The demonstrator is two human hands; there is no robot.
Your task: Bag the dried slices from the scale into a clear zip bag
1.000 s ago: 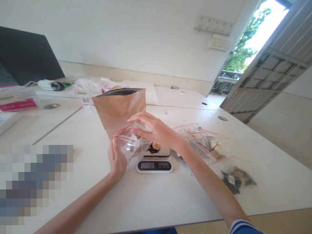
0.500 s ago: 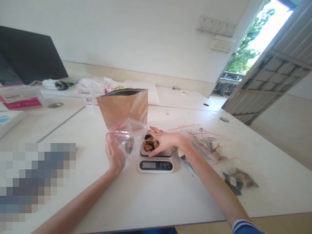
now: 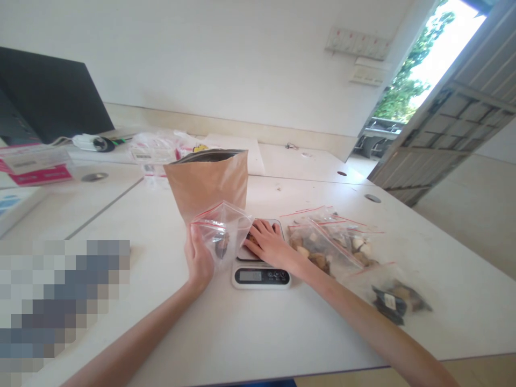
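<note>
My left hand (image 3: pixel 199 262) is closed on the side of a clear zip bag (image 3: pixel 220 228) with a red-lined top. A dark brown dried slice (image 3: pixel 221 245) lies inside the bag, whose open mouth leans over the left edge of a small digital kitchen scale (image 3: pixel 262 277). My right hand (image 3: pixel 269 244) rests on the scale's plate, fingers stretched out and slightly apart over dried brown slices (image 3: pixel 252 236). Most of those slices are hidden under the fingers. The digits on the scale's display are too faint to read surely.
Behind the clear bag stands an open brown paper pouch (image 3: pixel 209 180). Right of the scale lie several filled zip bags (image 3: pixel 326 244), plus one with a dark packet (image 3: pixel 389 303). A black monitor (image 3: pixel 52 97) and pink-and-white boxes (image 3: pixel 40 166) are at the left.
My right hand has shifted from the slices' right side to lie over them, its fingers now pointing up and left. The left hand with the bag has come slightly closer to the scale.
</note>
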